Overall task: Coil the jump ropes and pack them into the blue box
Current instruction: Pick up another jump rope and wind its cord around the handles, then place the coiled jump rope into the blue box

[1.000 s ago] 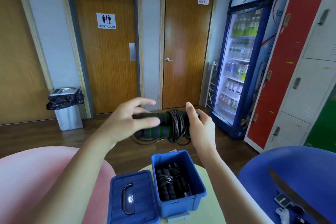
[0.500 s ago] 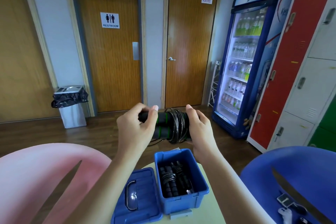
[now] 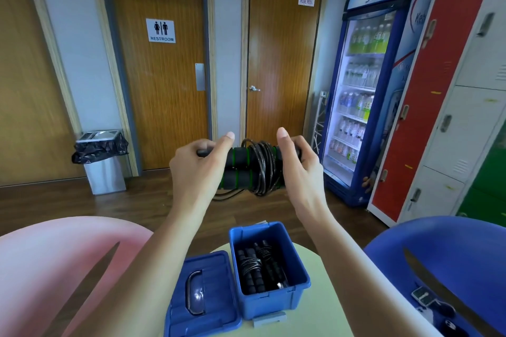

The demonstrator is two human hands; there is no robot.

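Note:
A jump rope [image 3: 250, 168] with two black foam handles ringed in green is held level in the air, its black cord wound round the handles. My left hand [image 3: 197, 169] grips the handles' left end and my right hand [image 3: 297, 165] grips the right end, thumbs up. A loop of cord hangs below the bundle. Lower down, the open blue box [image 3: 269, 298] stands on a pale round table [image 3: 323, 295] and holds a coiled black jump rope [image 3: 256, 265]. The box's blue lid [image 3: 201, 298] lies flat to its left.
A pink chair [image 3: 54, 262] is at the lower left, a blue chair [image 3: 443, 254] with small items at the lower right. Beyond are a bin [image 3: 102, 161], two wooden doors, a drinks fridge [image 3: 364, 85] and lockers [image 3: 449, 96].
My left hand closed on the handles' left end after hovering open. Both hands raised the coiled rope slightly, away from the box.

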